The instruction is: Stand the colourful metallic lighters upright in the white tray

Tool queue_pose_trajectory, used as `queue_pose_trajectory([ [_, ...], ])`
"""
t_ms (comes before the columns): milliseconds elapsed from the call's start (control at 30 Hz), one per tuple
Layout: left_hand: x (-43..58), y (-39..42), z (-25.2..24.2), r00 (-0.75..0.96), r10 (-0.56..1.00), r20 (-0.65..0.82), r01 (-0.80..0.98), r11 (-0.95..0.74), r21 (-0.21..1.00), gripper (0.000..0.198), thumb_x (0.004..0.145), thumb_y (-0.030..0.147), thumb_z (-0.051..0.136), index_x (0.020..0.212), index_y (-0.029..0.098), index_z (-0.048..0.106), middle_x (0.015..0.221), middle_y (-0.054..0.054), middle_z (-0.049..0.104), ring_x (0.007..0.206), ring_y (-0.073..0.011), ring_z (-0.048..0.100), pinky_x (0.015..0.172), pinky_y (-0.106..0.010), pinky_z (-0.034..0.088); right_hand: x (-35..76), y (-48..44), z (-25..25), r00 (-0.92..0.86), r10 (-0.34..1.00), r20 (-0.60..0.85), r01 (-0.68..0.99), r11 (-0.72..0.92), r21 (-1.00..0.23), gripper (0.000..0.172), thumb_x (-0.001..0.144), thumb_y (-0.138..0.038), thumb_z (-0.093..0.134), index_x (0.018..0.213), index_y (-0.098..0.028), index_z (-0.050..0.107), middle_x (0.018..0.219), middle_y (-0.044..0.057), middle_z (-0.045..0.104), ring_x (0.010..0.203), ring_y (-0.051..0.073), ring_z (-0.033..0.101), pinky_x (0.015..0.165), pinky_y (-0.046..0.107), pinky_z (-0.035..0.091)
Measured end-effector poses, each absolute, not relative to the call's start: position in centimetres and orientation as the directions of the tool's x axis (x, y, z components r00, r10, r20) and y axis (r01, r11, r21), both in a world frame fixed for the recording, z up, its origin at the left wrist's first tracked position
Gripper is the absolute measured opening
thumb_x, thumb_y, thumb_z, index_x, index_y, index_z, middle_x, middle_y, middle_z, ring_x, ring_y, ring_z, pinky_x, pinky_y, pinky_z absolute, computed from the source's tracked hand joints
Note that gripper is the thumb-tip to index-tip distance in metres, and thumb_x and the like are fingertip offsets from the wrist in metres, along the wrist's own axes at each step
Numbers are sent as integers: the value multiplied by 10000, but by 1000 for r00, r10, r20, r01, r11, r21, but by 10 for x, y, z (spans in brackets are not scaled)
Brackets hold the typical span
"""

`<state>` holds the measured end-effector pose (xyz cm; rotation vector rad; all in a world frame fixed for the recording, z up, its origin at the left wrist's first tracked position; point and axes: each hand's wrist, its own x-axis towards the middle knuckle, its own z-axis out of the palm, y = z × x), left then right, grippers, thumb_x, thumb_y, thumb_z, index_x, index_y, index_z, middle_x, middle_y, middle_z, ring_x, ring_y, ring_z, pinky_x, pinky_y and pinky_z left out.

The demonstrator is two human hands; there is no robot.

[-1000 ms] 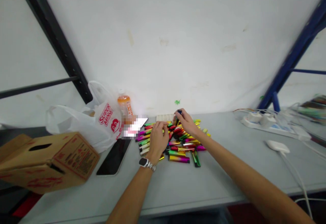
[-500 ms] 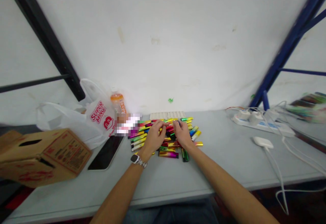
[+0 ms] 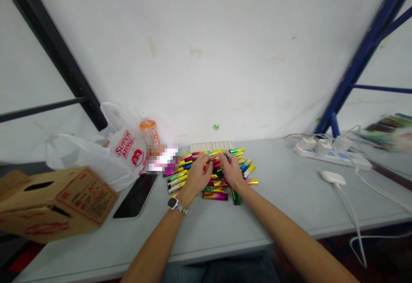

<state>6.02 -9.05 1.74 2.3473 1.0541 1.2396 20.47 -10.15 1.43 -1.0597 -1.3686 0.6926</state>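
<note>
A heap of shiny, many-coloured lighters [image 3: 215, 196] with dark ends lies across the middle of the table, around and under both hands. My left hand [image 3: 198, 173], with a watch on its wrist, is over the left part of the heap. Its fingers are curled closed around a red lighter [image 3: 206, 167], mostly hidden by them. Close by on the right, my right hand [image 3: 231, 171] is closed too, and a small dark blue piece, apparently a lighter [image 3: 225, 156], shows at its fingertips. Behind the heap sits a white gridded tray [image 3: 212, 146].
To the left are a cardboard box [image 3: 58, 203], a white plastic bag [image 3: 124, 154], an orange-capped bottle [image 3: 148, 130] and a black phone [image 3: 137, 196]. A power strip [image 3: 334, 156] and a white charger [image 3: 333, 178] with cables lie on the right. A wall rises behind the table.
The view has shifted slightly. My left hand's fingers have turned a little, and red now shows between them. My right hand stays almost in place, with more of the blue piece visible.
</note>
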Motion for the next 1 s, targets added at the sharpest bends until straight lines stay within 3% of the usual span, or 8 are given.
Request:
queue_pose_trajectory([
  [567, 61, -90, 15, 366, 703, 610, 444, -708, 549, 188, 921, 169, 448, 934, 200, 632, 954, -51, 655, 957, -185, 604, 910, -352, 483, 204, -98, 13, 146, 888, 436, 224, 399, -889, 263, 846, -329, 412, 608, -218, 397, 581, -49, 393, 583, 124, 377, 559, 262, 297],
  [733, 64, -94, 20, 363, 713, 600, 460, -697, 550, 186, 923, 174, 440, 913, 200, 624, 934, -51, 649, 940, -187, 605, 898, -347, 483, 203, -99, 13, 155, 881, 447, 231, 408, -883, 282, 882, -364, 425, 644, -215, 403, 607, -47, 391, 598, 123, 375, 564, 259, 306],
  [867, 63, -95, 22, 367, 717, 593, 464, -693, 552, 188, 929, 180, 437, 937, 199, 623, 955, -52, 642, 953, -187, 599, 891, -340, 480, 200, -100, 11, 129, 888, 441, 135, 425, -895, 277, 907, -484, 468, 813, -223, 473, 624, -60, 420, 575, 121, 399, 546, 244, 342],
  [1000, 58, -93, 22, 330, 737, 590, 501, -666, 552, 181, 932, 195, 444, 952, 199, 624, 985, -58, 633, 985, -195, 591, 916, -357, 472, 200, -100, 9, 32, 933, 358, -34, 359, -933, 291, 919, -530, 446, 1025, -260, 418, 584, -95, 454, 456, 119, 412, 458, 230, 353],
])
